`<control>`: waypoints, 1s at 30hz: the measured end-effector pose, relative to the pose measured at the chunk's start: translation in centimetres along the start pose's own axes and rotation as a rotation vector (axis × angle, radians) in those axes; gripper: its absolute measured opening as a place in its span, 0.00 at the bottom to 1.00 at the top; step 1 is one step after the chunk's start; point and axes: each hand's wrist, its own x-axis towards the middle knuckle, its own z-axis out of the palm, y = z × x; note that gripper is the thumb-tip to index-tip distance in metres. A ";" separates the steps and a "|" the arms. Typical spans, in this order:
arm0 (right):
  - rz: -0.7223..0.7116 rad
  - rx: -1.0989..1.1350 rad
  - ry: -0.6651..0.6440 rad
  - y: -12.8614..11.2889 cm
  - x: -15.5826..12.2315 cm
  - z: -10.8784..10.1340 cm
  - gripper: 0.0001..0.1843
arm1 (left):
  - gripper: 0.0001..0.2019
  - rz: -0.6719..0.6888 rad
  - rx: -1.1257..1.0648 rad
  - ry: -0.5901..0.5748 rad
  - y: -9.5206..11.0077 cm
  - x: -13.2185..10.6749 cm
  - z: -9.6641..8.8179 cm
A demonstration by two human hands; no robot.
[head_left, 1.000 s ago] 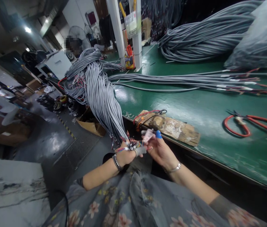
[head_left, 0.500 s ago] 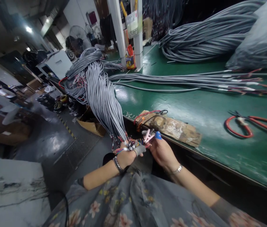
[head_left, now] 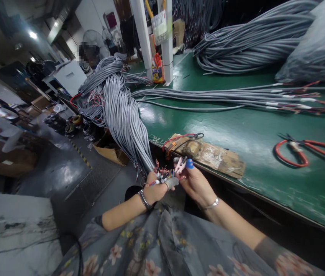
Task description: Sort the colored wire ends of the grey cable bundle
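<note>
My left hand (head_left: 156, 193), its thumb wrapped in grey tape, is closed around the ends of several grey cables. Their stripped, multicoloured wire ends (head_left: 166, 173) fan out above the thumb. These cables belong to a thick grey bundle (head_left: 129, 122) that hangs over the bench edge. Close by on the right, my right hand (head_left: 196, 184) pinches a small pale pink clip (head_left: 180, 166) against the wire ends. A blue cover (head_left: 189, 163) sits on one of its fingertips. Which wire the clip touches is too small to tell.
On the green bench (head_left: 260, 142) lie a worn wooden board (head_left: 217, 155) with red and black leads, red-handled cutters (head_left: 293, 151) and a row of grey cables (head_left: 208, 96). Another coil (head_left: 251, 46) rests behind, beside a plastic bag (head_left: 314, 50). A white post (head_left: 166, 50) stands at the back.
The clip has turned slightly in my right hand and its jaws look closer together. The wire ends in my left hand have shifted and spread a little. Both hands stay nearly in place.
</note>
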 end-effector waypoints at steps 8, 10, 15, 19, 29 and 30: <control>0.003 -0.051 -0.012 -0.2 -0.4 0.0 0.26 | 0.21 0.017 -0.012 0.021 0.2 -0.4 -0.3; 0.021 -0.063 -0.055 -0.5 -0.7 -0.1 0.28 | 0.22 0.014 -0.014 0.020 0.4 -0.5 -0.4; 0.177 -0.180 -0.211 -0.8 -2.1 -1.1 0.26 | 0.24 0.001 -0.032 -0.028 0.8 -0.9 -0.6; 0.156 -0.354 -0.206 -0.6 -2.7 -1.2 0.21 | 0.24 0.092 0.049 -0.019 -0.1 -1.1 -0.8; -0.280 -0.811 -0.249 -1.2 -3.3 -0.5 0.14 | 0.19 0.324 0.405 -0.119 -3.1 -0.2 -1.5; -0.300 -0.830 -0.262 -1.2 -3.4 -0.7 0.13 | 0.19 0.316 0.395 -0.117 -3.0 -0.2 -1.5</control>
